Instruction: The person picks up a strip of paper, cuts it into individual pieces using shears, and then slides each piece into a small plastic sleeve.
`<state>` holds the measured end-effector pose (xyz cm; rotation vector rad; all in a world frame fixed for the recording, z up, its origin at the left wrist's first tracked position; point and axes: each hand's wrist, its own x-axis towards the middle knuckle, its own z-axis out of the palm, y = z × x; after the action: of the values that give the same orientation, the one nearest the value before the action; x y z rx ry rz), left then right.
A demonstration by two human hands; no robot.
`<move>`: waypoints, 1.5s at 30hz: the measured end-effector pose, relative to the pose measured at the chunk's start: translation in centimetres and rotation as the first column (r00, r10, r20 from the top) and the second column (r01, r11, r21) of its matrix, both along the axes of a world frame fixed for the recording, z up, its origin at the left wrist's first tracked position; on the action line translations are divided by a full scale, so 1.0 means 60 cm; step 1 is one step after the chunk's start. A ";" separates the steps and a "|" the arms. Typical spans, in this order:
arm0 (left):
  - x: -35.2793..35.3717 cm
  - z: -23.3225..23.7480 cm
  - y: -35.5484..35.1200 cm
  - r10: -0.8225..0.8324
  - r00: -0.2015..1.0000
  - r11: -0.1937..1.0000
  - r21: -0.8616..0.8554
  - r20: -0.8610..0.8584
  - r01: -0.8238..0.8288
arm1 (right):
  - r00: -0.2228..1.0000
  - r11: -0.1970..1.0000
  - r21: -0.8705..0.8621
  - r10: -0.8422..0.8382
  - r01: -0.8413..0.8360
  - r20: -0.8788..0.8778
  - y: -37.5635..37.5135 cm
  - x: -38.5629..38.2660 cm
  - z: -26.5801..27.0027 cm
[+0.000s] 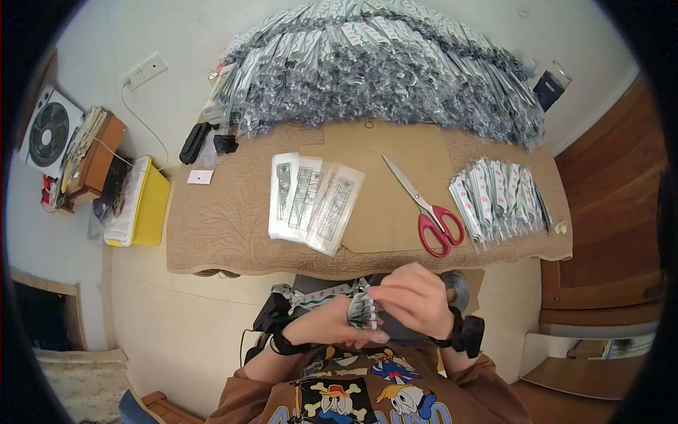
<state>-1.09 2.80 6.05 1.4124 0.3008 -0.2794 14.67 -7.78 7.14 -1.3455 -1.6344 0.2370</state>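
Note:
Near my lap, my left hand is wrapped round a small bundle of green and white packets. Thumb and fingers of my right hand are pinched together at the bundle's top edge; whatever they grip is too small to name. More printed packet strip lies beyond my left hand. On the table, red-handled scissors rest on a sheet of cardboard. Left of them are clear printed sleeves, and to the right a row of flower-printed packets.
A large heap of packets fills the back of the brown-covered table. A black case sits at its left. A grey roll is beside my right hand. A yellow bin stands on the floor at left.

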 end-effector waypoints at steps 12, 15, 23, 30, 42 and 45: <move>0.010 -0.016 0.017 0.309 0.942 0.884 -0.406 0.133 -0.233 | 0.976 0.978 -0.078 -0.202 0.195 -0.081 -0.033 -0.016 -0.025; 0.025 -0.024 0.001 0.440 0.817 0.892 -0.074 0.371 -0.447 | 0.934 0.962 -0.176 -0.249 0.208 -0.256 -0.024 -0.041 -0.039; 0.042 -0.009 -0.017 0.785 0.569 0.607 -0.488 0.245 -0.627 | 0.826 0.852 -0.521 -0.258 -0.050 -0.502 -0.002 -0.061 -0.053; 0.035 -0.055 0.012 0.854 0.520 0.196 -0.922 -0.008 -0.334 | 0.897 0.967 -0.218 -0.021 0.130 0.442 0.006 -0.022 -0.041; 0.046 -0.015 0.101 0.534 0.627 0.443 0.444 0.568 -0.779 | 0.824 0.931 -0.295 -0.334 0.214 -0.458 -0.020 -0.005 -0.032; 0.054 -0.016 0.119 0.242 0.840 -0.152 0.874 0.486 -0.462 | 0.678 0.930 -0.334 -0.346 0.155 -0.649 -0.026 -0.008 -0.032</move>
<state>2.15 9.94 5.11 2.7540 0.8942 0.8037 14.20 -9.32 5.20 -1.4133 -0.7713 0.7184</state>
